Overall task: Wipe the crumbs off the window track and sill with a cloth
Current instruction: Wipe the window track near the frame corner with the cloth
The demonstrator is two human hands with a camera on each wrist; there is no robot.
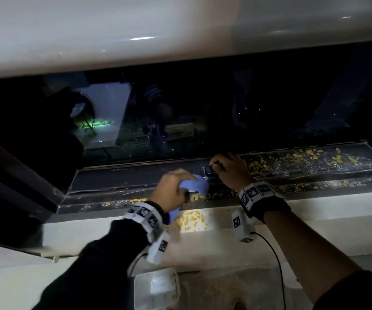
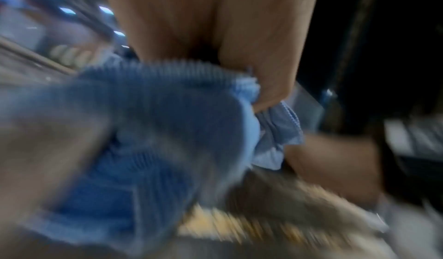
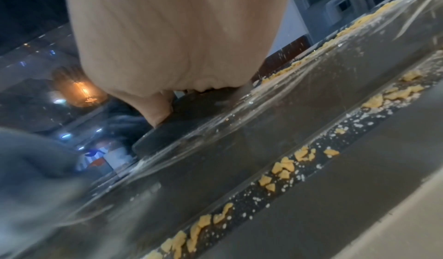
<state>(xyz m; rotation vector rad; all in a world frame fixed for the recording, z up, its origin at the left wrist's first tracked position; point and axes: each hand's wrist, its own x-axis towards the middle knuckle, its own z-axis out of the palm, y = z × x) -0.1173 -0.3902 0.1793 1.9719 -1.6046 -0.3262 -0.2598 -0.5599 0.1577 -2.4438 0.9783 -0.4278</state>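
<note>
My left hand point(image 1: 174, 189) grips a bunched blue cloth point(image 1: 195, 186) and holds it against the dark window track point(image 1: 124, 177), near its front groove. The left wrist view is blurred but shows the fingers point(image 2: 215, 26) wrapped round the cloth point(image 2: 155, 130). Just to the right, my right hand point(image 1: 229, 168) curls over a small dark flat object point(image 1: 210, 170) lying on the track; the right wrist view shows the thumb on the object point(image 3: 182, 126). Yellow crumbs point(image 1: 303, 157) cover the track's right part, its front groove point(image 3: 282, 168) and a lit patch of the pale sill point(image 1: 314, 211).
Dark window glass point(image 1: 180, 119) rises behind the track, under a white frame point(image 1: 113, 36). The track's left part shows few crumbs. Below the sill stands a white plastic container point(image 1: 156, 287), and a black cable point(image 1: 274, 260) hangs from my right wrist.
</note>
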